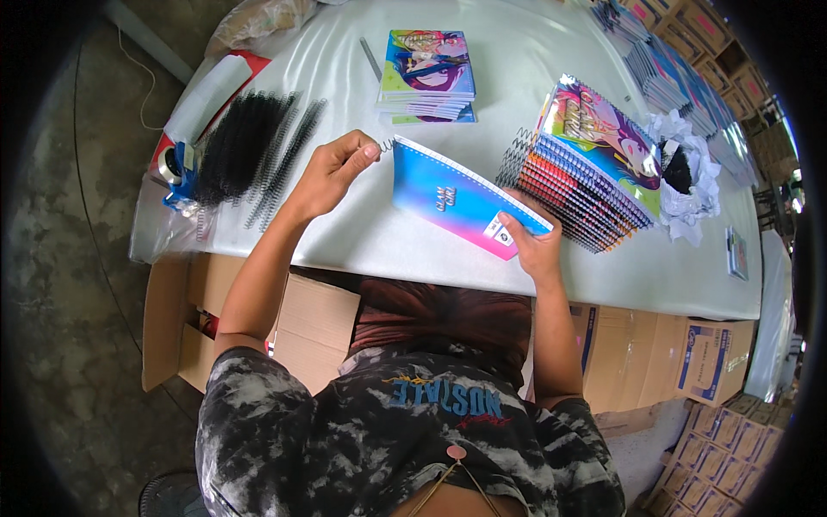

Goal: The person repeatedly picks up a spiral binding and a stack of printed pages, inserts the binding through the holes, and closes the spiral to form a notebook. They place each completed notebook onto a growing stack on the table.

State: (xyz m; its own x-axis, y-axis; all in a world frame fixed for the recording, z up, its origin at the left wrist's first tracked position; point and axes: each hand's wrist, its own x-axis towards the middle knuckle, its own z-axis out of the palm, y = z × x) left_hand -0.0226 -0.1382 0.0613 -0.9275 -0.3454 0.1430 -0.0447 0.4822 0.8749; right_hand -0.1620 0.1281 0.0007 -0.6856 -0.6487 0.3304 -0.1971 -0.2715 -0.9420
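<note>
The pale, glossy bench (pixel 345 237) carries black wire coils (pixel 244 146), a notebook stack (pixel 431 79), piled spiral-bound notebooks (pixel 594 185) and crumpled white paper (pixel 704 185).

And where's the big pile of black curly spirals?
In the head view, the pile of black spirals is on the left side of the table, between the blue-and-white tape dispenser and the person's left hand.

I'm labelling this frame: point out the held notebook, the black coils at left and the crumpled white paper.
Held notebook (pixel 457 202): head view, middle of its cover.
Black coils (pixel 241 146): head view, middle of the pile.
Crumpled white paper (pixel 702 185): head view, its right side.
</note>
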